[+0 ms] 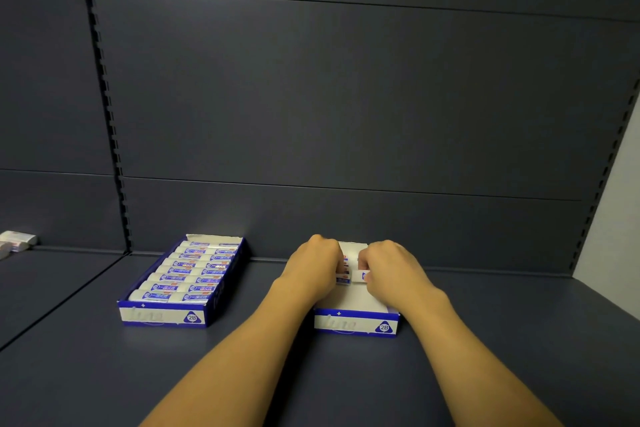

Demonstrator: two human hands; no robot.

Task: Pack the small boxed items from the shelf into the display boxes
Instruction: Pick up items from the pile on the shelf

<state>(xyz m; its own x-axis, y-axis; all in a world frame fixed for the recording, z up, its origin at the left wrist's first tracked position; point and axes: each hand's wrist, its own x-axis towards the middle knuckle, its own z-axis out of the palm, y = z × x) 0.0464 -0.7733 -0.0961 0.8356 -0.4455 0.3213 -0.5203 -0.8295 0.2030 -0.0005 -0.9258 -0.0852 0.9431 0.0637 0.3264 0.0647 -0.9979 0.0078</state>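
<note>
- Head view: your left hand (317,270) and right hand (391,270) are each gripping small boxed erasers (356,277) inside the right display box (356,322).
- Left display box (162,315) is sitting full on the dark shelf (104,374); loose erasers (15,241) are lying far left.

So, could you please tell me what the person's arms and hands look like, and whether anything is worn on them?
Both forearms are bare up to the frame's lower edge: no sleeves show. The left hand and right hand wear no gloves, and no watch, bracelet or ring is visible. The fingers are mostly hidden from this view.
</note>
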